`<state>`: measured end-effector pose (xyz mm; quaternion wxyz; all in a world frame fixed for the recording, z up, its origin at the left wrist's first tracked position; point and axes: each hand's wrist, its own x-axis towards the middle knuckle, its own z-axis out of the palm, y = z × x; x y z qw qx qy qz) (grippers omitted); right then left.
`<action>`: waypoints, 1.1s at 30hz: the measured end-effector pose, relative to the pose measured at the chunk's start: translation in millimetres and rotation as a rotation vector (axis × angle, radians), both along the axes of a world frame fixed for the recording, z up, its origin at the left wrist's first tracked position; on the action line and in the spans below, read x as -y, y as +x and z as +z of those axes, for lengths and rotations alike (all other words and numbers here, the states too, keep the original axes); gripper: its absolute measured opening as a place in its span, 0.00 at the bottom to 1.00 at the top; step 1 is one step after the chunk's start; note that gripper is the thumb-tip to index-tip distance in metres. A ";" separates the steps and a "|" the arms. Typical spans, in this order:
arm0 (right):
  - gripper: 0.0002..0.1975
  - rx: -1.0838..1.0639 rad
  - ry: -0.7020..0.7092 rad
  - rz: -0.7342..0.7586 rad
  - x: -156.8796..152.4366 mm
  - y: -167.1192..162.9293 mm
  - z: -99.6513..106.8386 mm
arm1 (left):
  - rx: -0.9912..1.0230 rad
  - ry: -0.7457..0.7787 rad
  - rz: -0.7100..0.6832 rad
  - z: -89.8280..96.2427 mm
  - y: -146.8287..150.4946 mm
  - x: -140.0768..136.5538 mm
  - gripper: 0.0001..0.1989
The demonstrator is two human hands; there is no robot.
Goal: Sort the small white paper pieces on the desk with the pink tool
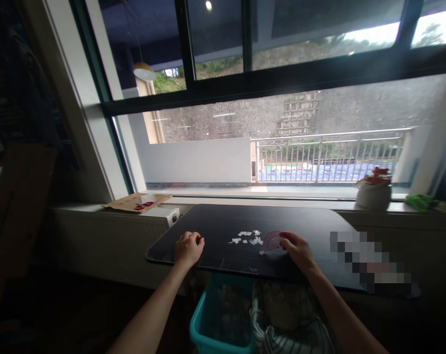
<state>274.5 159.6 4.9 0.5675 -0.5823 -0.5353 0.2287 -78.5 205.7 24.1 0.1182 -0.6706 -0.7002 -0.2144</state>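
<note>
My right hand [296, 248] pinches the right side of a clear, reddish protractor [271, 242], which is held close over the dark table [215, 221]. Several small white paper scraps [247, 234] lie in a loose cluster just left of the protractor, and one scrap sits by its lower left edge. Resting on the table left of the scraps is my left hand [189, 248], its fingers curled in. Whether anything is inside those fingers I cannot make out.
Red-handled scissors [145, 205] lie on brown paper [125, 202] on the sill at left. A white pot [374, 194] stands on the right sill. Below the table's front edge are a turquoise bin [199, 319] and a striped cloth bag [262, 324]. A pixelated patch covers the table's right side.
</note>
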 end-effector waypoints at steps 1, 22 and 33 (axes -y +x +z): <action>0.19 -0.003 -0.002 -0.003 1.1 -0.5 1.0 | 0.002 0.004 0.003 0.3 -0.2 -0.2 0.13; 0.19 0.058 0.018 0.006 17.4 -9.2 6.9 | 0.043 0.019 0.005 0.7 1.7 3.3 0.11; 0.19 0.086 0.030 0.043 24.7 -9.8 -7.4 | 0.069 0.007 0.007 0.4 2.3 4.1 0.11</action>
